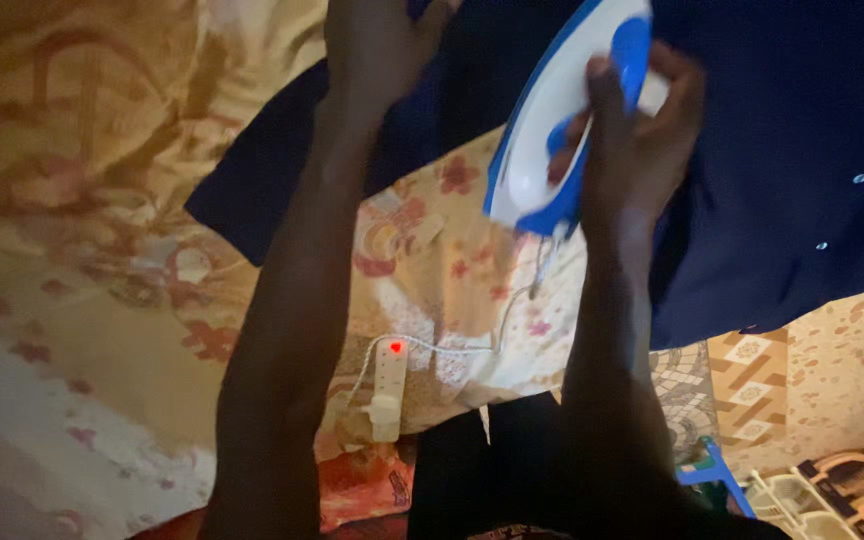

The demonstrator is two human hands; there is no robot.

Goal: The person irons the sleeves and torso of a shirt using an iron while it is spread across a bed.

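Nearest to us, by our knees, a white power strip [389, 385] lies on the flowered sheet [102, 250], its red light glowing and a plug seated in it. From there a white cord [472, 345] runs up over the sheet to the back of the iron [552, 130]. So the iron is plugged in and the strip is switched on; that part is done.

Farther out, our right hand [642, 130] is wrapped round the handle of the blue and white iron, which sits over the edge of the dark blue shirt [792, 170]. Our left hand [377, 45] reaches to the far part of the shirt, touching the cloth; its fingers run out of view at the top, so we cannot tell whether it grips or only presses.

The shirt is spread out across the sheet, buttons showing on the right. We judge the ironing to be under way, but in this dim light we cannot tell how much cloth is already smooth.
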